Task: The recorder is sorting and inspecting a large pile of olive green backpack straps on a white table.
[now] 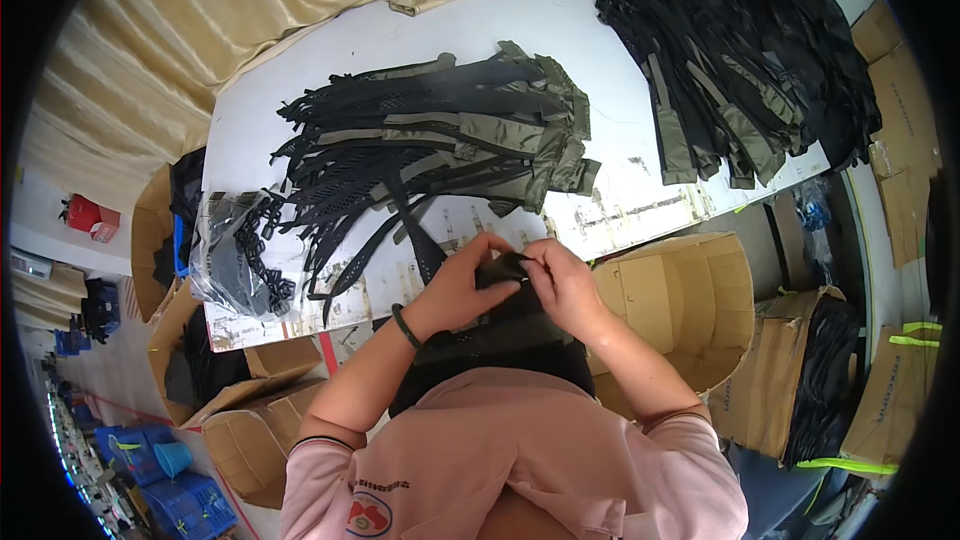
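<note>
Just off the near edge of the white table (600,215), both my hands are closed on a dark fabric strap (503,268). My left hand (462,285) grips it from the left, a dark band round that wrist. My right hand (565,283) pinches its other side between thumb and fingers. A black mesh strap (412,230) runs from the table down to my left hand; whether it belongs to the held piece I cannot tell. Beyond my hands lies a pile of black and olive straps (440,135), their wide olive ends toward the right.
A larger heap of similar straps (730,60) covers the table's far right. At its left end sits a clear plastic bag (225,250) with black buckle-like pieces. An open cardboard box (690,290) stands by my right arm, and more boxes (250,445) are at my left.
</note>
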Available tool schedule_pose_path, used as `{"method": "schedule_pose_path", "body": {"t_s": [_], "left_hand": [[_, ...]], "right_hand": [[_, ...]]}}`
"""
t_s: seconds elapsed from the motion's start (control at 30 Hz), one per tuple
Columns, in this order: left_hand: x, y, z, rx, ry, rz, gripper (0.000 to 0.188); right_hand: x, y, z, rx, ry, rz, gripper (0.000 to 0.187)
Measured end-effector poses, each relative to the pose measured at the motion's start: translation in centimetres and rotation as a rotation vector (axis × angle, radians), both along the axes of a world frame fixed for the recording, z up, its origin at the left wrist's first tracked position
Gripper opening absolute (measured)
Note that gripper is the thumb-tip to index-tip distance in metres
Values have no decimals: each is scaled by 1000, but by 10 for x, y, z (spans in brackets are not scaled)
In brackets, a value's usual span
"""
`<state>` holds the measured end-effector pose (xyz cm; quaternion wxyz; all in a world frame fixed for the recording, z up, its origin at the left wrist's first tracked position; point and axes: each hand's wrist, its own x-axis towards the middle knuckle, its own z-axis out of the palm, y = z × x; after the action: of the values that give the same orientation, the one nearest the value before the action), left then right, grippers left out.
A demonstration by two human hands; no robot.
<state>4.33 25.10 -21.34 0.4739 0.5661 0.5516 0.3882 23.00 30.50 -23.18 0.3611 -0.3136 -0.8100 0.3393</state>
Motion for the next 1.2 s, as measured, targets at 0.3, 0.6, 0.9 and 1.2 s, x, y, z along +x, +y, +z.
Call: {"method": "schedule_pose_path", "body": {"t_s": [0.3,0.6,0.9,1.2], "left_hand": [[-7,0,-24,-364,-248,196,31],[-12,-5,-18,-375,-393,142,41],[-70,-54,-1,110,531,-356,34],[-100,-153,-83,-429,1020,-589,38]], "right_hand": [[-7,3,21,102,-51,76,8],[-10,-6,43,-487,49,167,23],[66,30,41,-736,656,-102,17],[94,1,-70,-481,-678,-134,17]]}}
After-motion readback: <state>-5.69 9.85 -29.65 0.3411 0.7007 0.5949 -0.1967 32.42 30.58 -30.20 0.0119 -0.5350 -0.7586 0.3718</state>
